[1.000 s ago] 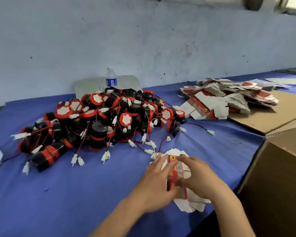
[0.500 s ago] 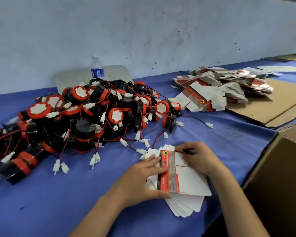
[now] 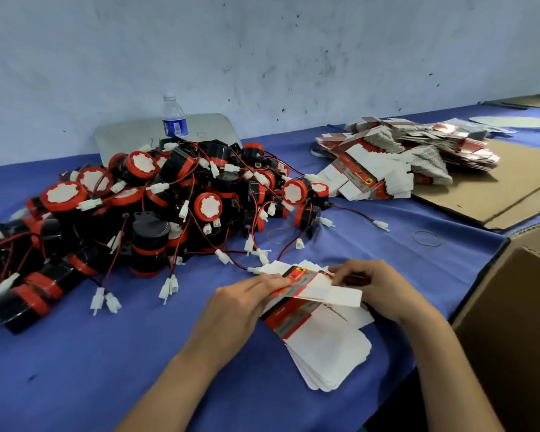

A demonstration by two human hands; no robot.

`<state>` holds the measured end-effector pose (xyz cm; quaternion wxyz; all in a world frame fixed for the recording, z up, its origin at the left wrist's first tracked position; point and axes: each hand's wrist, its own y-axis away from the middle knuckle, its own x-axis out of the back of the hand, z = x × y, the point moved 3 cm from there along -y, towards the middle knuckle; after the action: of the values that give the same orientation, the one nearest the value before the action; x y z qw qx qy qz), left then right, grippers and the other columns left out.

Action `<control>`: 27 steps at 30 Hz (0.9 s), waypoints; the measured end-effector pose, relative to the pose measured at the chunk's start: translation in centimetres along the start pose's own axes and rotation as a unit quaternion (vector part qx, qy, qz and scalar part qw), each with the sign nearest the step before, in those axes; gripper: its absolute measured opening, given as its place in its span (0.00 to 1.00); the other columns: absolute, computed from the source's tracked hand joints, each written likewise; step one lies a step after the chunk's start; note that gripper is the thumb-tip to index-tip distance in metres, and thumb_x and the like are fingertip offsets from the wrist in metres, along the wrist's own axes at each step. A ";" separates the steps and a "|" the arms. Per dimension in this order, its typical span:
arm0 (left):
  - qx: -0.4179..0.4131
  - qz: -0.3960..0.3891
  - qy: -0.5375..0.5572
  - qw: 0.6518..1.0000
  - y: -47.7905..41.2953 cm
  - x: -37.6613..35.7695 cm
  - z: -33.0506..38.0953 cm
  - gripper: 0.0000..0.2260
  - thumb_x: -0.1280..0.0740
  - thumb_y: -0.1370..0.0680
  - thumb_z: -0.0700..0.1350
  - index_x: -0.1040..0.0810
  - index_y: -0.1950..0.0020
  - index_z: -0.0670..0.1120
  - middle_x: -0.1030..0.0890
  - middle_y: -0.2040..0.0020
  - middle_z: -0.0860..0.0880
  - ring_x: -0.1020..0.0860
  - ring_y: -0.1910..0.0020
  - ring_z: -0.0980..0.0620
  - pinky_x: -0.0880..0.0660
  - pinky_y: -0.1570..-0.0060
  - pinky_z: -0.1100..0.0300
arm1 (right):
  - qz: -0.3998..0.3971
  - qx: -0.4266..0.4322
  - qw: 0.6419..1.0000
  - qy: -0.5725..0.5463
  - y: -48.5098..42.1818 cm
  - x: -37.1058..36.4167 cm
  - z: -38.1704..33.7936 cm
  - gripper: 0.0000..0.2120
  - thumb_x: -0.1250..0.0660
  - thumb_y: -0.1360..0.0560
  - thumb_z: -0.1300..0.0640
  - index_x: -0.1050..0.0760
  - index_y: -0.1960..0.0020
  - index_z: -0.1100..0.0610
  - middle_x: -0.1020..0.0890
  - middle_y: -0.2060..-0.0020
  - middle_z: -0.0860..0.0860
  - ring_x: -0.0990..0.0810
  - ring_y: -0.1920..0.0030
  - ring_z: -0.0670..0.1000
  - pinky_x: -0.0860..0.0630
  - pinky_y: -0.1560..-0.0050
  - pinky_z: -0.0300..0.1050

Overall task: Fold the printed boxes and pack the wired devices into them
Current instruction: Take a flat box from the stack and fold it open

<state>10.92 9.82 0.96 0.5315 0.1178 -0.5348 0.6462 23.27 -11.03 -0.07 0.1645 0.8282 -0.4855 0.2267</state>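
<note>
Printed box: one flat blank (image 3: 320, 289), lifted just above the stack of blanks (image 3: 328, 344) at the near edge of the bench (image 3: 75, 353).
Left hand (image 3: 240, 307): fingers pinch the blank's red printed edge.
Right hand (image 3: 384, 291): fingers curl onto the white flap end.
Handling: thin card, light and bendy, likely creases easily; best held by the edges near the fold lines.
Wired devices (image 3: 144, 210): heaped well behind, wires tangled, none packed yet.

Half-folded printed box (image 3: 312, 283), heaped wired devices (image 3: 156, 210)
</note>
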 end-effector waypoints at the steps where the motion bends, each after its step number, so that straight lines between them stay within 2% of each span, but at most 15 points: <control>1: 0.008 0.013 -0.002 1.000 0.0 0.0 -0.1 0.15 0.38 0.21 0.39 0.21 0.36 0.49 0.19 0.40 0.55 0.21 0.42 0.59 0.25 0.47 0.65 | -0.002 0.013 1.000 -0.006 0.0 0.0 0.0 0.14 0.37 0.30 0.78 0.20 0.59 0.61 0.16 0.51 0.44 0.19 0.59 0.46 0.24 0.60 0.54; 2: 0.018 0.031 0.001 0.999 0.0 0.1 -0.3 0.16 0.38 0.21 0.39 0.21 0.36 0.50 0.19 0.41 0.57 0.22 0.43 0.61 0.26 0.47 0.68 | -0.007 0.028 0.999 -0.015 0.1 0.0 0.0 0.10 0.35 0.28 0.76 0.22 0.59 0.63 0.16 0.55 0.41 0.23 0.66 0.49 0.28 0.64 0.53; 3: 0.033 0.052 0.009 0.998 -0.1 0.4 -0.5 0.15 0.38 0.21 0.39 0.22 0.36 0.51 0.20 0.41 0.59 0.23 0.44 0.65 0.27 0.48 0.72 | -0.012 0.041 0.999 -0.026 0.1 -0.1 0.0 0.07 0.33 0.27 0.73 0.24 0.60 0.64 0.17 0.57 0.40 0.26 0.67 0.53 0.30 0.64 0.53; 5: 0.067 0.114 0.020 0.991 -0.2 1.0 -0.8 0.13 0.39 0.21 0.41 0.20 0.39 0.48 0.18 0.49 0.61 0.23 0.53 0.69 0.32 0.53 0.79 | -0.013 0.038 0.998 -0.044 0.1 -0.1 0.0 0.07 0.33 0.26 0.71 0.26 0.61 0.63 0.17 0.54 0.41 0.22 0.54 0.60 0.27 0.55 0.60; 7: 0.130 0.198 0.050 0.970 0.1 1.5 -1.3 0.09 0.38 0.21 0.43 0.19 0.47 0.50 0.22 0.66 0.57 0.27 0.68 0.63 0.35 0.66 0.76 | 0.008 0.019 0.998 -0.056 0.1 -0.2 -0.1 0.09 0.34 0.25 0.71 0.27 0.61 0.61 0.18 0.49 0.45 0.21 0.46 0.59 0.27 0.46 0.61; 9: 0.223 0.231 0.189 0.928 0.2 1.4 -1.7 0.06 0.38 0.21 0.52 0.21 0.52 0.56 0.27 0.70 0.56 0.32 0.71 0.60 0.36 0.70 0.69 | 0.064 0.019 0.996 -0.061 0.2 0.0 -0.5 0.08 0.36 0.24 0.70 0.27 0.57 0.58 0.19 0.49 0.50 0.21 0.44 0.58 0.25 0.44 0.57; 11: 0.270 0.225 0.340 0.873 0.1 1.1 -1.7 0.09 0.37 0.21 0.56 0.19 0.47 0.56 0.19 0.62 0.57 0.25 0.63 0.61 0.27 0.61 0.68 | 0.135 0.053 0.984 -0.107 0.7 0.3 -1.7 0.08 0.33 0.23 0.64 0.25 0.49 0.52 0.19 0.47 0.47 0.21 0.42 0.50 0.23 0.46 0.41; 12: 0.277 0.212 0.375 0.859 0.0 1.0 -1.5 0.11 0.37 0.23 0.56 0.19 0.45 0.57 0.17 0.57 0.56 0.22 0.58 0.59 0.24 0.55 0.64 | 0.148 0.071 0.975 -0.147 1.1 0.3 -2.5 0.10 0.32 0.24 0.58 0.26 0.43 0.49 0.20 0.45 0.46 0.20 0.43 0.46 0.24 0.49 0.34; 14: 0.267 0.169 0.411 0.855 -0.2 0.7 -0.6 0.12 0.39 0.24 0.55 0.19 0.45 0.62 0.16 0.51 0.56 0.20 0.51 0.57 0.22 0.50 0.60 | 0.121 0.087 0.963 -0.224 1.6 -0.8 -4.3 0.27 0.31 0.30 0.44 0.31 0.33 0.46 0.20 0.42 0.45 0.19 0.46 0.41 0.24 0.53 0.31; 16: 0.248 0.138 0.414 0.865 -0.3 0.1 0.3 0.12 0.40 0.24 0.55 0.20 0.46 0.65 0.17 0.47 0.59 0.20 0.46 0.61 0.23 0.49 0.65 | 0.106 0.077 0.953 -0.275 1.8 -2.7 -5.6 0.41 0.30 0.38 0.37 0.37 0.28 0.44 0.20 0.43 0.43 0.18 0.48 0.41 0.23 0.54 0.33; 19: 0.247 0.115 0.427 0.862 -0.2 -0.6 1.3 0.14 0.43 0.24 0.56 0.25 0.42 0.64 0.20 0.44 0.68 0.24 0.43 0.70 0.27 0.48 0.74 | 0.173 0.061 0.927 -0.327 2.2 -5.1 -6.5 0.45 0.30 0.41 0.36 0.42 0.27 0.41 0.20 0.47 0.39 0.19 0.55 0.32 0.27 0.61 0.25; 21: 0.232 0.087 0.440 0.863 0.0 -1.0 2.1 0.18 0.46 0.23 0.57 0.29 0.34 0.59 0.22 0.39 0.66 0.27 0.37 0.68 0.29 0.43 0.74 | 0.203 0.054 0.920 -0.331 2.3 -6.1 -6.8 0.51 0.27 0.42 0.31 0.46 0.25 0.41 0.24 0.38 0.43 0.24 0.47 0.31 0.29 0.51 0.25; 23: 0.221 0.079 0.450 0.862 0.1 -1.1 2.6 0.21 0.46 0.22 0.62 0.32 0.31 0.58 0.25 0.34 0.65 0.31 0.32 0.65 0.33 0.40 0.73 | 0.202 0.058 0.926 -0.313 2.5 -6.8 -7.4 0.56 0.27 0.44 0.30 0.49 0.24 0.41 0.30 0.33 0.42 0.28 0.36 0.37 0.30 0.40 0.35; 25: 0.209 0.080 0.429 0.875 -0.1 -0.8 2.4 0.23 0.44 0.23 0.68 0.37 0.29 0.66 0.32 0.30 0.68 0.40 0.27 0.66 0.41 0.31 0.67 | 0.178 0.092 0.926 -0.320 2.7 -7.1 -7.9 0.57 0.27 0.45 0.36 0.50 0.23 0.43 0.24 0.38 0.40 0.24 0.39 0.40 0.26 0.41 0.37; 27: 0.216 0.089 0.361 0.903 -0.4 -0.2 1.7 0.21 0.45 0.26 0.66 0.43 0.33 0.78 0.37 0.32 0.76 0.45 0.29 0.72 0.48 0.29 0.62 | 0.150 0.136 0.922 -0.329 3.0 -7.2 -8.3 0.49 0.24 0.41 0.45 0.42 0.25 0.49 0.18 0.45 0.43 0.19 0.46 0.43 0.21 0.48 0.38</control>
<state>10.65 8.24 1.70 0.5898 -0.0600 -0.1615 0.7889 15.77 -3.08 3.24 -0.1545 0.7882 -0.5951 0.0274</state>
